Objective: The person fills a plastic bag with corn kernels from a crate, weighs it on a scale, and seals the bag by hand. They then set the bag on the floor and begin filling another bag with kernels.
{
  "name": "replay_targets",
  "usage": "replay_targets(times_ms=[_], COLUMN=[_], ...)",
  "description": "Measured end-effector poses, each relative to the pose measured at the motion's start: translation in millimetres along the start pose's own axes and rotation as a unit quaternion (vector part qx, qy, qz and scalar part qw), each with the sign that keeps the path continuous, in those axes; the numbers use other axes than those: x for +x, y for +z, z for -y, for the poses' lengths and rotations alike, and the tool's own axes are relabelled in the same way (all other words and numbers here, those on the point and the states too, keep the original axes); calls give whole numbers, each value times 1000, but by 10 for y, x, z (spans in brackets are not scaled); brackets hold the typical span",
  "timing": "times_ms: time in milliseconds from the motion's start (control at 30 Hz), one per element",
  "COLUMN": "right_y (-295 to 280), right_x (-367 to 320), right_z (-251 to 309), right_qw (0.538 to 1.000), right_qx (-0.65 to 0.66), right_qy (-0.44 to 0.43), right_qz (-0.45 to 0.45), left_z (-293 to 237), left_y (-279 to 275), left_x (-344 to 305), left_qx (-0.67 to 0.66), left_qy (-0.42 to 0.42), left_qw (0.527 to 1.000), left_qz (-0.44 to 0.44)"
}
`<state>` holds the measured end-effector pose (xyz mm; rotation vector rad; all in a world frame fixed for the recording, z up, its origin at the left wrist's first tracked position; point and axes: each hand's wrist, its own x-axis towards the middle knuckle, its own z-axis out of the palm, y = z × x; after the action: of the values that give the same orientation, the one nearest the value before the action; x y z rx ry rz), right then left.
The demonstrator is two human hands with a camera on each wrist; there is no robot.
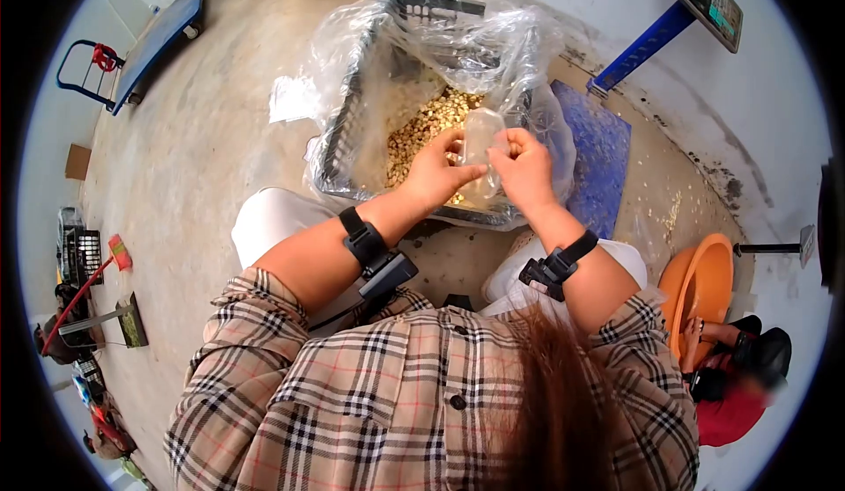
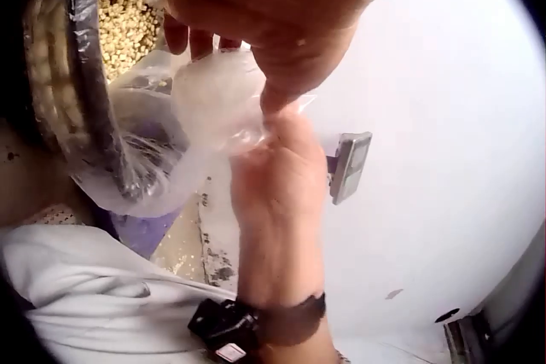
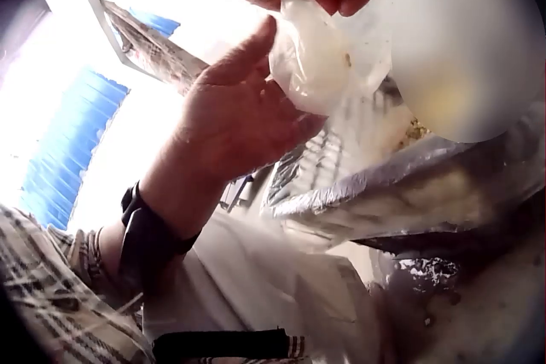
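Observation:
Over the crate, both hands hold a small translucent plastic bag (image 1: 481, 130). My left hand (image 1: 433, 174) grips its left side, with the thumb lying across the front. The right hand (image 1: 526, 172) pinches it near the opposite edge, fingers curled. In the right wrist view, the bag (image 3: 311, 61) looks whitish and crumpled between the two hands. Below is a dark plastic crate (image 1: 339, 135) lined with a large clear plastic sheet (image 1: 343, 42). Small yellow-tan pieces (image 1: 422, 130) are heaped inside the crate.
A scale with a blue post (image 1: 642, 47) and blue platform (image 1: 598, 157) stands right of the crate, by the wall. Orange basins (image 1: 704, 280) and another person (image 1: 735, 403) are at the right. A blue trolley (image 1: 158, 47) is at the far left.

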<state>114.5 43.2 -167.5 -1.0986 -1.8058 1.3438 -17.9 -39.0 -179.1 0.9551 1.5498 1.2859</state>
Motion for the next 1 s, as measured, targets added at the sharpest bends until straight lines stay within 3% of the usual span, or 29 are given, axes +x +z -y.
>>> replay_targets(times_ms=[67,133,200,367,467,567,633,667,733,833,933,1000], right_y=[35,-7,-105,-187,-231,-266,-237,-219,-186,-118,-148,-117], right_x=[-39,-50,29,95,111,141,134,115,68,-19,-21,-58], right_z=[26,74,-11,-4,-49,-116,-116,-99,-22,273,261,274], right_qw=[998,999,999,999,1000,999,999,1000,999,967,930,920], right_qx=[11,22,9,-22,-15,-16,-9,-14,-25,-121,-201,-240], right_qy=[-4,2,2,14,24,36,40,22,-17,-222,-298,-295], right_qz=[59,50,44,30,1,-18,-11,1,26,-26,82,95], left_z=[187,202,140,-77,-196,-229,-200,-176,-107,-113,-234,-243], left_y=[-91,-231,-306,-425,-398,-337,-322,-313,-294,-302,-261,-229], left_x=[94,166,209,245,143,65,50,38,47,76,37,19], left_qx=[17,39,-44,92,26,91,211,270,301,343,336,339], left_qy=[6,-3,-13,30,95,247,278,292,243,247,274,297], left_qw=[999,996,990,981,991,964,937,917,922,905,899,891], left_qz=[-44,-75,-136,-169,-94,-33,-14,-5,-22,-39,-54,-51])
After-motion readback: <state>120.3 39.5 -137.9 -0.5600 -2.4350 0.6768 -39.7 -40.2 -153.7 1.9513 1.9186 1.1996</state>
